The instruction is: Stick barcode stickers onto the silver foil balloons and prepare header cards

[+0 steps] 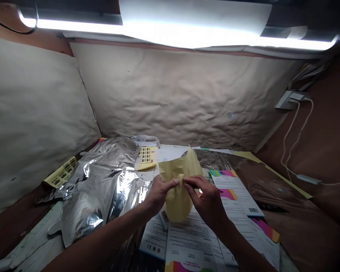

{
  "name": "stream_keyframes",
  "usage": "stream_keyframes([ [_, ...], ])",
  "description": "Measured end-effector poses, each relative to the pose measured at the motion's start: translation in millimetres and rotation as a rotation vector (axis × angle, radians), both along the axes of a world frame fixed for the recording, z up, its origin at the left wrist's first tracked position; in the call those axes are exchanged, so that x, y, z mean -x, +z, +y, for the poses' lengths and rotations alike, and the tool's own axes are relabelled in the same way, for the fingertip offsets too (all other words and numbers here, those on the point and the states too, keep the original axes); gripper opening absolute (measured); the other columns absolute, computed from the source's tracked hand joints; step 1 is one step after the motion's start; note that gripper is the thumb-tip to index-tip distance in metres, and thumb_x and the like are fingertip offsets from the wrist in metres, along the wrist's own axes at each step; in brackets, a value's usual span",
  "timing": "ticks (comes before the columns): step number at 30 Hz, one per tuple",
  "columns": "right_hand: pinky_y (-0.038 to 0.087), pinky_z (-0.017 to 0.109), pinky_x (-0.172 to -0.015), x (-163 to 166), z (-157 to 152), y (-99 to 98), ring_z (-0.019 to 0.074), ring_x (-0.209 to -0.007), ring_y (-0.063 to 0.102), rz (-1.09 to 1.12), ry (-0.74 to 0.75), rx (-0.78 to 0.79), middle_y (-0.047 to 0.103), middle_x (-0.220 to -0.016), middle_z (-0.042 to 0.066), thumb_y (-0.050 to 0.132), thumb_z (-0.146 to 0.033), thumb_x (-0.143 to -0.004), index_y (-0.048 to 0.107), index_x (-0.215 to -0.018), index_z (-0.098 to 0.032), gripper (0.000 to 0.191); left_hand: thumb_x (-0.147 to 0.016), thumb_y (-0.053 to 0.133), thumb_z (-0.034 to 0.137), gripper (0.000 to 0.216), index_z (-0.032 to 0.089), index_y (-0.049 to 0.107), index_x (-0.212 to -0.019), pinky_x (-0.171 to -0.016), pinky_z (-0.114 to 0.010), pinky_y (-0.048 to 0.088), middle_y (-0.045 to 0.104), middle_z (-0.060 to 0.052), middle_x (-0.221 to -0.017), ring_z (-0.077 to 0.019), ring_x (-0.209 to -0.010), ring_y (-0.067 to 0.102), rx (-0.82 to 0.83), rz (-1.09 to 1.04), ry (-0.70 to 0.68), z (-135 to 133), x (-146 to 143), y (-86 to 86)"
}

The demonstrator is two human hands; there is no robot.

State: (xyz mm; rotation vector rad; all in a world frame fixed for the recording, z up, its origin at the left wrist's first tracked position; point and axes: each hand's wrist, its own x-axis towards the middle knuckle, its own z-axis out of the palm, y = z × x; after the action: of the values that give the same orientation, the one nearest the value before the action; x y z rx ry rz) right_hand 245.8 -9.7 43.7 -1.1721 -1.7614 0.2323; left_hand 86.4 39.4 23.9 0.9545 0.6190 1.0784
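A pale yellow sheet of paper (175,207) is held up over the middle of the table, curled, with its top right part bent back. My left hand (158,190) grips its left side, thumb pressed on the front. At the sheet's right part, my right hand (204,194) is closed in a pinch, thumb and forefinger together near the fold. Whether a thin backing layer is between those fingertips I cannot make out. Beneath both hands lie several printed white cards (192,241) with small text and colourful edges, overlapping one another.
Crumpled silver foil bags (110,162) cover the left of the table. Yellow label sheets (147,156) lie behind them, and another (61,173) leans at the far left. Brown plastic film (260,185) spreads on the right. A white cable (289,147) hangs from a wall socket (291,99).
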Motion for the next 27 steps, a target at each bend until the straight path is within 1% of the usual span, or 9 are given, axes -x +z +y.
stream_keyframes([
  [4,0.057,0.032,-0.077,-1.2,6.1,-7.5,0.0205,-0.086,0.068,0.098,-0.027,0.031,0.071,-0.094,0.006,0.062,-0.021,-0.089,0.071,-0.097,-0.021,0.013,-0.073,0.080,0.031,0.043,0.013,0.070,-0.110,-0.082,-0.035,0.054,0.073,-0.012,-0.103,-0.0258,-0.091,0.069,-0.059,0.055,0.001,-0.6,0.5,3.5],
  [10,0.058,0.030,-0.071,-1.9,-1.1,-4.0,0.0200,-0.082,0.068,0.169,0.000,0.050,0.072,-0.091,0.006,0.063,-0.024,-0.089,0.073,-0.094,-0.021,0.012,-0.070,0.083,0.032,0.036,0.012,0.073,-0.098,-0.076,-0.031,0.053,0.074,-0.011,-0.096,-0.0243,-0.085,0.068,-0.112,0.167,0.057,-6.9,-2.2,7.0],
  [16,0.058,0.031,-0.074,-5.4,-2.4,-4.1,0.0198,-0.081,0.068,0.184,0.025,0.055,0.071,-0.089,0.006,0.063,-0.021,-0.088,0.074,-0.091,-0.022,0.011,-0.069,0.082,0.037,0.034,0.013,0.075,-0.092,-0.076,-0.032,0.053,0.075,-0.011,-0.093,-0.0262,-0.084,0.068,-0.195,0.276,0.117,-13.6,-5.5,14.2],
  [22,0.058,0.029,-0.072,-9.8,1.0,-8.3,0.0194,-0.084,0.068,0.287,0.087,0.159,0.071,-0.094,0.006,0.063,-0.026,-0.088,0.073,-0.093,-0.020,0.012,-0.073,0.079,0.036,0.028,0.014,0.074,-0.090,-0.075,-0.032,0.053,0.074,-0.009,-0.090,-0.0255,-0.083,0.068,-0.231,0.309,0.120,-9.2,-4.8,9.8],
  [27,0.057,0.029,-0.070,-8.6,1.1,-11.3,0.0192,-0.080,0.068,0.341,0.071,0.193,0.071,-0.089,0.006,0.063,-0.027,-0.087,0.072,-0.088,-0.019,0.012,-0.074,0.078,0.036,0.030,0.014,0.075,-0.094,-0.078,-0.032,0.052,0.074,-0.009,-0.092,-0.0258,-0.085,0.067,-0.245,0.312,0.099,-8.9,-5.4,8.0],
])
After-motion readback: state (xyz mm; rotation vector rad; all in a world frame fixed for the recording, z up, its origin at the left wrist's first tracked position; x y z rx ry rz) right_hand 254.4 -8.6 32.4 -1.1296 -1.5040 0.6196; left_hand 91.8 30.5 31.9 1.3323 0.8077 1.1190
